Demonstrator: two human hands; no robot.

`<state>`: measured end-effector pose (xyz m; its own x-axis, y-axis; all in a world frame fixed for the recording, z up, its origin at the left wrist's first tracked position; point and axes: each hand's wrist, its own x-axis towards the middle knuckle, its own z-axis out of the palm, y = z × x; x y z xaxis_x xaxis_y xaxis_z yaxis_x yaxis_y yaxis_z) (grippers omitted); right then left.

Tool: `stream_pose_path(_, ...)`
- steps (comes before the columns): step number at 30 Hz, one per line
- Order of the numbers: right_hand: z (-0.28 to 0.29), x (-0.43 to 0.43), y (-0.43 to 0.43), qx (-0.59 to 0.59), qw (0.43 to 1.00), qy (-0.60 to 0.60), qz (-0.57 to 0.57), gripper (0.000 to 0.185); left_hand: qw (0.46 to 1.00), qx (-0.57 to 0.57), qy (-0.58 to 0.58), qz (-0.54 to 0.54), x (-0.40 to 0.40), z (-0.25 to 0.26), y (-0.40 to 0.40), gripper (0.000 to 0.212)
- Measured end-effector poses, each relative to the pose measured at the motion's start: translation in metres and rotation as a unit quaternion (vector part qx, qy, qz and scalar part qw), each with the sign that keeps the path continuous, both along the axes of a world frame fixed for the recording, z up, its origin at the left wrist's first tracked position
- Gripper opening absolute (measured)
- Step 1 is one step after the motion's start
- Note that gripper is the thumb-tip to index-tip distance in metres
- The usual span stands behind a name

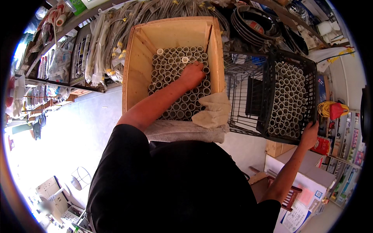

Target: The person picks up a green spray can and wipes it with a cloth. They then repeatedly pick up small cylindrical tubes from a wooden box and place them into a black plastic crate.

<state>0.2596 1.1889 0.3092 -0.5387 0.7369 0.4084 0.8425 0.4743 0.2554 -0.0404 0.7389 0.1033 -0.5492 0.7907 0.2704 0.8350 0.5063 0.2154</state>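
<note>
My left hand reaches into a deep wooden box and touches the open ends of short pale tubes standing upright in rows. Its fingertips point down among them, and whether they grip one is hidden. Two of the tube ends look brighter white than the others. On the right, my right hand holds the near right corner of a black plastic crate. Similar pale tubes stand packed inside that crate. A cream cloth glove hangs over the box's near right corner, and a folded grey towel covers its near edge.
A wire shopping cart is under and beside the crate. Bundled hoses in plastic sleeves crowd the shelf behind the box. Black round pans are stacked at the back right. A coil of yellow cord hangs right of the crate.
</note>
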Motion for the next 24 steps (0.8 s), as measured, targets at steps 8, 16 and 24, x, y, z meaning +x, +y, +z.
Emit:
stream_pose_path(8,0.000,0.001,0.002,-0.005,1.000,0.005,0.004,0.047,0.999,-0.036,0.011,-0.028,0.000,-0.001,0.001,0.013)
stream_pose_path(16,0.003,-0.002,-0.005,-0.015,1.000,0.005,0.002,0.046,0.999,0.040,-0.005,0.002,0.006,-0.012,0.001,0.011)
stream_pose_path(24,-0.004,0.007,0.004,0.017,1.000,0.006,0.019,0.046,0.995,0.060,-0.073,0.021,-0.009,0.006,-0.003,0.025)
